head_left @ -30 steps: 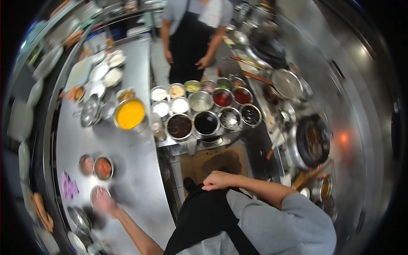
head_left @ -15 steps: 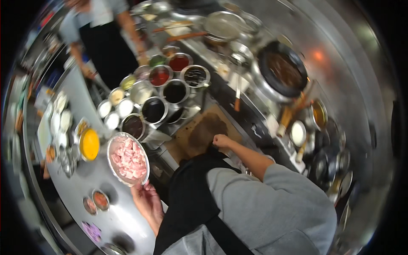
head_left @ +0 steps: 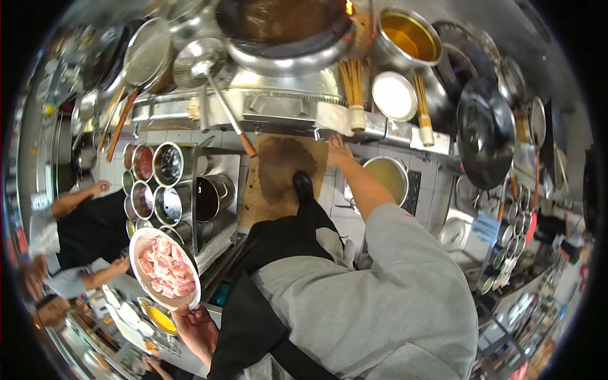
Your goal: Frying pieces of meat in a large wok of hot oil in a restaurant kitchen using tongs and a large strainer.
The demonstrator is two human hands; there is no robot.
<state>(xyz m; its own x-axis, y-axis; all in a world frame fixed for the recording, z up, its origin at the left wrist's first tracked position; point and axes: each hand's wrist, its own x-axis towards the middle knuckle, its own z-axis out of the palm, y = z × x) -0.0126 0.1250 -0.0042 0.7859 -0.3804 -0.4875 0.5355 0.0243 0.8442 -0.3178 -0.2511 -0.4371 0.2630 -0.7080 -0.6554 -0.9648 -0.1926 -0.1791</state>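
Right hand [head_left: 339, 152] has stretched forward, grip unclear; left hand [head_left: 196, 330] grasps the meat bowl [head_left: 144, 238].

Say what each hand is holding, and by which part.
Left hand: a bowl of raw meat, held by its near rim. Right hand: at the stove front; its grip cannot be told.

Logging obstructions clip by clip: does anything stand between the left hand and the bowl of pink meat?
Nothing visible does: the left hand grips the bowl directly at the rim nearest the person, with the pink meat lying inside.
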